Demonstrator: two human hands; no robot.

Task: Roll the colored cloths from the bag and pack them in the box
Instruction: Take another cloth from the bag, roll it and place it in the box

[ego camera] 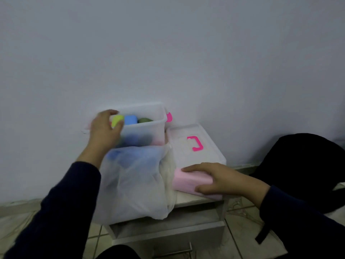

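A clear plastic box (149,128) stands at the back of a small white table, against the wall. Inside it sit a blue roll (130,120) and a dark green roll (145,120). My left hand (104,128) holds a yellow-green rolled cloth (117,120) at the box's left end, over the rim. A translucent white bag (134,184) with blue cloth showing through it lies in front of the box. My right hand (214,178) grips a pink rolled cloth (188,181) lying on the table to the right of the bag.
The box's lid (197,154) with a pink handle (195,143) lies flat to the right of the box. A pink latch (169,117) shows on the box's right end. A black chair (306,165) stands at the right. The table (168,228) has a drawer below.
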